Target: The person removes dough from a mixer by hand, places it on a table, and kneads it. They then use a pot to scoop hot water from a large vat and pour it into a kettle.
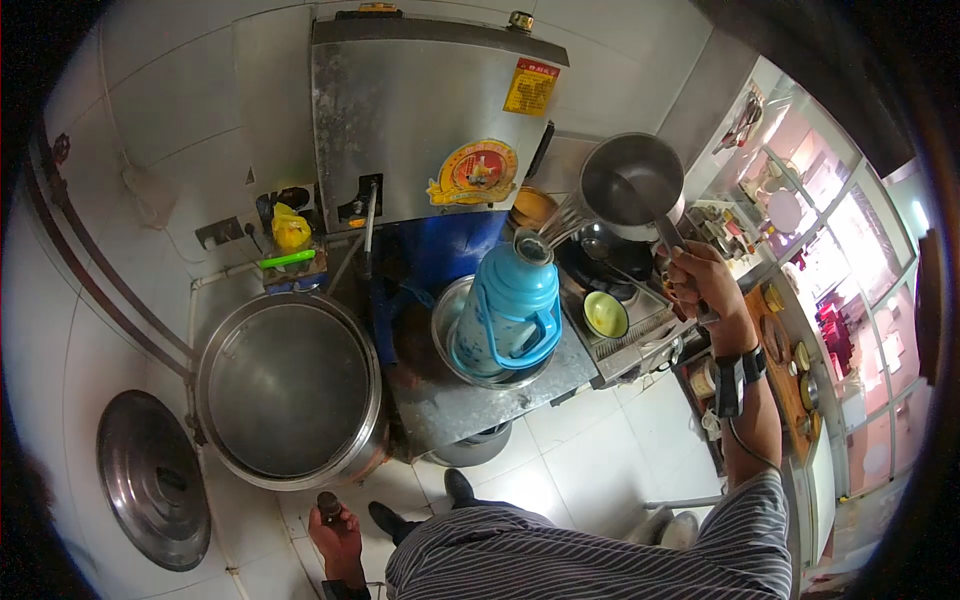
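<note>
The table [468,418] carried a flask [507,305] near its front edge. Right hand [703,281] gripped saucepan [630,185]; left hand [338,541] pinched stopper [328,506].

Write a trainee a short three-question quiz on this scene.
1. Which hand grips the saucepan?
2. True or false: the lid covers the big pot.
3. Fill in: the blue flask stands in a metal ____.

Key:
1. The right hand.
2. False; the pot is uncovered.
3. Bowl.
</note>
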Available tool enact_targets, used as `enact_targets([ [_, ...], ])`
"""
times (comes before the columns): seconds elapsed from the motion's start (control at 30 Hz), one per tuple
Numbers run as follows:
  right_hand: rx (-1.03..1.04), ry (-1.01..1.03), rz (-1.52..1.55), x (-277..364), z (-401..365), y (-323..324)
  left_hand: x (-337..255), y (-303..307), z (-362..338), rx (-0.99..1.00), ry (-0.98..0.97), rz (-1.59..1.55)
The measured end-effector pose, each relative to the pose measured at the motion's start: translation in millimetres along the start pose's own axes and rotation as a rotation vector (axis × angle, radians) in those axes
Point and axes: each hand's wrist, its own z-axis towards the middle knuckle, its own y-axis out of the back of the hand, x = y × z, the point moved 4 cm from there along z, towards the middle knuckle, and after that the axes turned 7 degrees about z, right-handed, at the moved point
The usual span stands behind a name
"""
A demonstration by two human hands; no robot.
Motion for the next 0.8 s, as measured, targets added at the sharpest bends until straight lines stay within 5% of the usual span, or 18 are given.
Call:
enact_targets([
  [0.8,-0.009,0.137,-0.247,6,5,-9,1,13,8,0.007,0.011,-0.003],
])
